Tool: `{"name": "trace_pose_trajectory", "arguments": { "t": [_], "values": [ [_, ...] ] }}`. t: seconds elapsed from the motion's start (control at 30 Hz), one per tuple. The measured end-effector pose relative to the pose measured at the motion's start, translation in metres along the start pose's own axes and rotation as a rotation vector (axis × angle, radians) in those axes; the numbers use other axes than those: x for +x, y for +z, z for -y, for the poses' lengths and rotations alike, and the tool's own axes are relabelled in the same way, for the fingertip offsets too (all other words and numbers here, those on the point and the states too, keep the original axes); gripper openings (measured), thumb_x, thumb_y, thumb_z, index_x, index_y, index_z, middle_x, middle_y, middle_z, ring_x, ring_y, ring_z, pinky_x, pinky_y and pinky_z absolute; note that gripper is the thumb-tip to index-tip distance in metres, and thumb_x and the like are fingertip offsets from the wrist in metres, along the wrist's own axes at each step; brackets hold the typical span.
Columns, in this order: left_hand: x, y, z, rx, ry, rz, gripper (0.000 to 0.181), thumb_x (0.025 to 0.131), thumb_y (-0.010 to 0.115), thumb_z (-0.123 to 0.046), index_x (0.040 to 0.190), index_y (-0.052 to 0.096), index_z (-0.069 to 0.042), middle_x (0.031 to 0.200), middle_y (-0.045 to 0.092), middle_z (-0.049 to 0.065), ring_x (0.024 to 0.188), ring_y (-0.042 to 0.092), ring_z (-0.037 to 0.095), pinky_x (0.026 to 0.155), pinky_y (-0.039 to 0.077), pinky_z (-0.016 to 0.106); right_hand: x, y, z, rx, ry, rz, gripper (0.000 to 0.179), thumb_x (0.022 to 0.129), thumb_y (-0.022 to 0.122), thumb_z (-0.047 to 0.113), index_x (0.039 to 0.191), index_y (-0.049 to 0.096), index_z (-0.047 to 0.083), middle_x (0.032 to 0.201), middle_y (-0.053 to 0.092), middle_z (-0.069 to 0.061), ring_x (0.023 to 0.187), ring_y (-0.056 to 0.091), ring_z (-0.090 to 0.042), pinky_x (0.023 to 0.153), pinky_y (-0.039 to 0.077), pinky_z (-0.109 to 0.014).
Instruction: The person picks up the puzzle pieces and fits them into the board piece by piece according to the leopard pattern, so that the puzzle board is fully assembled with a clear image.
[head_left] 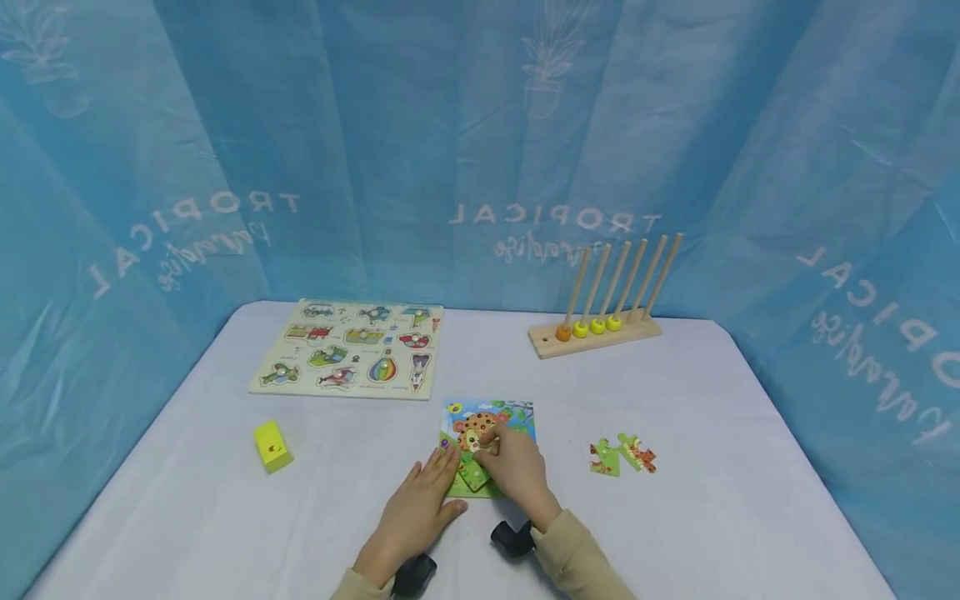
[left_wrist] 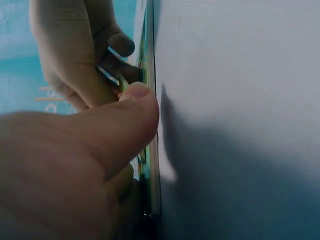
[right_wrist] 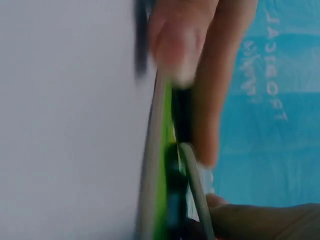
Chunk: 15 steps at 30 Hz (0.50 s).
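A small jigsaw board (head_left: 525,417) with a spotted cartoon animal lies at the front middle of the table. My left hand (head_left: 420,506) rests palm down at its left side, fingers stretched to the board's edge. From the right, my right hand (head_left: 517,467) reaches over the board with bent fingers, pinching a green puzzle piece (head_left: 472,473). That piece sits askew on the picture in the head view. Edge-on in the right wrist view, the piece (right_wrist: 196,185) tilts up from the board, close to a left fingertip (right_wrist: 250,220). My right fingers partly hide the animal.
Two loose puzzle pieces (head_left: 605,457) lie to the right of the board. A yellow block (head_left: 272,447) stands at left. Behind are a wooden peg board (head_left: 341,387) with vehicle pictures and a wooden rod stand (head_left: 637,332) with orange and yellow beads. Blue curtains (head_left: 420,150) surround the table.
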<state>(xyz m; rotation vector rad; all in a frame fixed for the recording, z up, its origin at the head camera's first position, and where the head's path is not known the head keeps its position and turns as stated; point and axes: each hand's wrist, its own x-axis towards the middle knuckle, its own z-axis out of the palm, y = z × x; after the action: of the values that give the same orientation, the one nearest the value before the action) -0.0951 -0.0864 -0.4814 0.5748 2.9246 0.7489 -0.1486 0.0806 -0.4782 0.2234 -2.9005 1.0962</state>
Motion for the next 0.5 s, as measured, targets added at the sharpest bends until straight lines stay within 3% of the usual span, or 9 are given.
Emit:
{"name": "trace_pose_trajectory", "arguments": {
  "t": [0.3, 0.5],
  "values": [
    [0.001, 0.0, 0.003, 0.015, -0.022, 0.031, 0.071, 0.092, 0.061, -0.036, 0.149, 0.035, -0.002, 0.156, 0.035, 0.015, 0.145, 0.032, 0.035, 0.118, 0.026, 0.057, -0.004, -0.001, 0.008, 0.061, -0.086, 0.19, 0.026, 0.079, 0.079, 0.017, 0.097, 0.071, 0.001, 0.063, 0.06, 0.002, 0.051, 0.045, -0.002, 0.045, 0.036, -0.017],
    [0.0, 0.001, 0.002, 0.019, -0.015, 0.001, 0.064, 0.093, 0.061, -0.026, 0.147, 0.038, 0.0, 0.154, 0.038, 0.016, 0.143, 0.035, 0.036, 0.117, 0.028, 0.055, -0.002, -0.006, 0.0, 0.128, -0.025, 0.217, 0.019, 0.08, 0.079, 0.018, 0.085, 0.067, 0.004, 0.065, 0.06, 0.0, 0.052, 0.048, -0.006, 0.045, 0.039, -0.02]
  ]
}}
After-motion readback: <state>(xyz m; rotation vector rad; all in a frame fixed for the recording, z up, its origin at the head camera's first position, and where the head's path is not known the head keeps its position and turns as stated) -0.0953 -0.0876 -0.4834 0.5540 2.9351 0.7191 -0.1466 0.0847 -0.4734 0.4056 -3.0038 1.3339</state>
